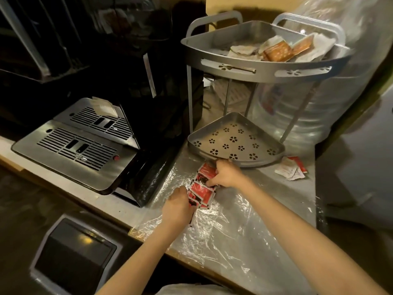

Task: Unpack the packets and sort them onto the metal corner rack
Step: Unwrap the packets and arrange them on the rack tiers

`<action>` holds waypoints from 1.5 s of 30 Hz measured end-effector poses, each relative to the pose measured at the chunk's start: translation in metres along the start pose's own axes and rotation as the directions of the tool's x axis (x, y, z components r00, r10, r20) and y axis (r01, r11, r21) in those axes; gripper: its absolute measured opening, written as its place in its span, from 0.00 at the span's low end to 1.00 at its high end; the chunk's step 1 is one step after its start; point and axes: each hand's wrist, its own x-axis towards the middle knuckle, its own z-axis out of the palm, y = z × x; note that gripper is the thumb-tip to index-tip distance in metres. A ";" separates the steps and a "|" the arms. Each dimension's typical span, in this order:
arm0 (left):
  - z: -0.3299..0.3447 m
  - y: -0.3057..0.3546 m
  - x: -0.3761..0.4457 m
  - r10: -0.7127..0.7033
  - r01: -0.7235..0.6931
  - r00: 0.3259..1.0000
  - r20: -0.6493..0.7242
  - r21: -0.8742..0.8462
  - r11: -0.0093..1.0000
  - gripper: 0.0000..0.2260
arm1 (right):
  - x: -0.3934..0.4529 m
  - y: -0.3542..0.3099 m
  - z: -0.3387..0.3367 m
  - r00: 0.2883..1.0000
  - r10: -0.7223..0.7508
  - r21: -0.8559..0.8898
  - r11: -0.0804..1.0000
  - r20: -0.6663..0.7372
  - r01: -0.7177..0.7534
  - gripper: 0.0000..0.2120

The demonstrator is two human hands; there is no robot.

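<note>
Currently, both hands grip one cluster of red packets (202,188) that lies on the counter (297,188), inside a sheet of crinkled clear plastic wrap (223,231). The fingers of the right hand (227,174) are curled down onto the upper part of the cluster, with the fingertips pressed against the packet faces. The fingers of the left hand (177,206) are curled round the lower edge of the same cluster; the exact finger placement is hidden behind the back of the hand. The plastic wrap is still partly draped over the packets and spreads across the counter toward the near edge.

Just beyond the right hand stands the metal corner rack (255,67). Its lower shelf (234,141), perforated with flower-shaped holes, holds no packets. Its upper shelf (223,39) holds a loose pile of white and orange packets (276,50).

To the right of the lower shelf, a few white and red packets (291,170) lie on the counter, apart from the hands.

To the left of the rack stands a black coffee machine (148,92) with a slotted metal drip tray (78,150). Behind the rack, a large bottle wrapped in clear plastic (308,113) stands against the wall. A bin with a dark lid (72,256) sits below the counter edge at lower left.
</note>
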 end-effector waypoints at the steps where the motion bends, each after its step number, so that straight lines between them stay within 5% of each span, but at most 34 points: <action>1: 0.001 0.000 0.000 0.005 -0.005 1.000 -0.011 -0.012 1.000 0.14 | 0.001 0.002 0.000 0.998 0.012 0.051 0.999 0.055 -0.015 0.25; 7: 0.003 -0.003 -0.004 0.061 -0.069 0.995 -0.077 -0.112 0.991 0.12 | 0.002 0.010 0.002 0.998 0.008 0.115 0.993 0.059 -0.015 0.32; 12: -0.006 -0.004 -0.001 0.026 -0.018 0.999 0.027 -0.287 0.958 0.13 | -0.009 0.019 -0.006 0.999 -0.015 0.043 0.999 -0.034 0.016 0.37; 16: -0.030 -0.007 0.008 0.049 0.189 0.948 0.314 -0.680 0.708 0.18 | -0.017 0.024 -0.028 0.984 -0.036 0.323 0.946 0.174 -0.022 0.29; 21: -0.057 -0.007 0.031 0.321 0.227 0.838 0.441 -0.817 0.530 0.18 | -0.028 0.029 -0.060 0.946 -0.079 0.637 0.756 0.315 -0.149 0.19; 24: -0.069 -0.002 0.051 0.450 0.179 0.761 0.468 -0.817 0.547 0.22 | -0.036 0.037 -0.074 0.910 -0.141 0.788 0.562 0.390 -0.251 0.14; 30: -0.082 0.028 0.080 0.585 0.096 0.618 0.525 -0.789 0.607 0.20 | -0.054 0.052 -0.073 0.922 -0.042 0.870 0.349 0.386 -0.348 0.18; 34: -0.085 0.054 0.092 0.525 0.019 0.632 0.569 -0.689 0.724 0.20 | -0.065 0.058 -0.064 0.938 0.011 0.879 0.345 0.346 -0.328 0.12; 38: -0.086 0.058 0.102 0.509 0.031 0.677 0.532 -0.711 0.703 0.21 | -0.078 0.073 -0.069 0.954 0.085 0.927 0.224 0.288 -0.300 0.07; 40: -0.080 0.049 0.104 0.441 0.202 0.718 0.539 -0.767 0.609 0.23 | -0.086 0.083 -0.075 0.968 0.120 0.957 0.161 0.222 -0.240 0.14; 42: -0.068 0.041 0.105 0.356 0.469 0.734 0.579 -0.811 0.350 0.28 | -0.092 0.092 -0.082 0.977 0.143 0.976 0.128 0.155 -0.174 0.18; 44: -0.056 0.043 0.098 0.397 0.619 0.684 0.612 -0.775 0.128 0.31 | -0.096 0.098 -0.089 0.983 0.156 0.990 0.088 0.097 -0.112 0.17; 45: -0.052 0.049 0.092 0.438 0.646 0.655 0.616 -0.757 0.098 0.32 | -0.098 0.099 -0.091 0.984 0.163 0.994 0.070 0.074 -0.086 0.16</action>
